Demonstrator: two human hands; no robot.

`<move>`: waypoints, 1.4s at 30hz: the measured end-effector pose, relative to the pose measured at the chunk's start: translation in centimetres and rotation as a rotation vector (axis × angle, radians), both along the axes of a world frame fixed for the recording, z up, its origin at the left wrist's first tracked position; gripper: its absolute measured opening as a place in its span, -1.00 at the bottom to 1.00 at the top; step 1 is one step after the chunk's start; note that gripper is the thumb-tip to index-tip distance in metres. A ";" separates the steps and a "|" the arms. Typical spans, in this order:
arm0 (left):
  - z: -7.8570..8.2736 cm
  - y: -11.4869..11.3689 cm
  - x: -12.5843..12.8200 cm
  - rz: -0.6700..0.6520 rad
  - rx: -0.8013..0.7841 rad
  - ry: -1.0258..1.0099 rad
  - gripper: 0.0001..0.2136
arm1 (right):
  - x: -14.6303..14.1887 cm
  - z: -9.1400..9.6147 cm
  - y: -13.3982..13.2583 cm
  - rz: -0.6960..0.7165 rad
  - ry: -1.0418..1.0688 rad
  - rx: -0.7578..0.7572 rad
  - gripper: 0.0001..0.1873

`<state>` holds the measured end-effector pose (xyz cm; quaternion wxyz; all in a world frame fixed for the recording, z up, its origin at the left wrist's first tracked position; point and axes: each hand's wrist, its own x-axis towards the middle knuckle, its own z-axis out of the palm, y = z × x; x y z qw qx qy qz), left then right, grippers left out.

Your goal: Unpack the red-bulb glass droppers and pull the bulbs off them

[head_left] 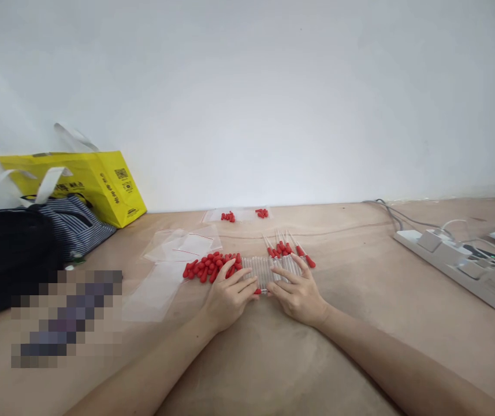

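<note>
A row of clear glass dropper tubes lies side by side on the wooden table. My left hand rests flat on the row's left end, fingers spread. On the right end lies my right hand, fingers stretched out too. A heap of red rubber bulbs sits just left of my left hand. Several droppers fitted with red bulbs lie behind the row. Neither hand grips anything.
Clear zip bags lie left of the heap, with two more bags holding red bulbs by the wall. A yellow bag, a striped bag and a black bag stand far left. A white power strip lies right.
</note>
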<state>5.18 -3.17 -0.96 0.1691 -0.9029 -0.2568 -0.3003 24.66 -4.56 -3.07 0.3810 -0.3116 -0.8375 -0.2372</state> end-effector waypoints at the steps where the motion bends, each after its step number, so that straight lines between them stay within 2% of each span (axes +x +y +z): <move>1: 0.1 0.0 -0.1 0.000 0.008 0.008 -0.84 | 0.1 -0.1 0.0 0.006 -0.006 0.004 -0.83; 12: 0.3 -0.5 -0.5 -0.010 0.090 0.026 -0.85 | 0.1 0.0 -0.4 0.043 0.010 0.058 -0.84; 15: 0.6 -0.5 -1.1 0.013 0.084 0.031 -0.81 | 0.7 0.2 -0.4 0.015 0.028 0.057 -0.83; 19: 0.8 -0.1 -2.3 0.099 0.055 -0.013 -0.82 | 2.0 0.3 -0.2 -0.109 0.093 0.000 -0.82; 26: -0.5 1.3 -2.3 0.178 -0.056 -0.230 -0.75 | 2.6 -0.8 1.3 -0.318 0.189 -0.230 -0.73; 33: 0.5 2.7 -4.0 0.327 -0.018 -0.281 -0.70 | 2.4 -1.5 2.6 -0.296 0.207 -0.272 -0.74; 39: 1.0 4.1 -6.2 0.544 -0.110 -0.313 -0.84 | 1.8 -1.6 2.7 -0.288 0.231 -0.254 -0.74; 42: 1.0 4.3 -6.5 0.572 -0.146 -0.261 -0.88 | 1.4 -1.5 2.4 -0.265 0.229 -0.275 -0.75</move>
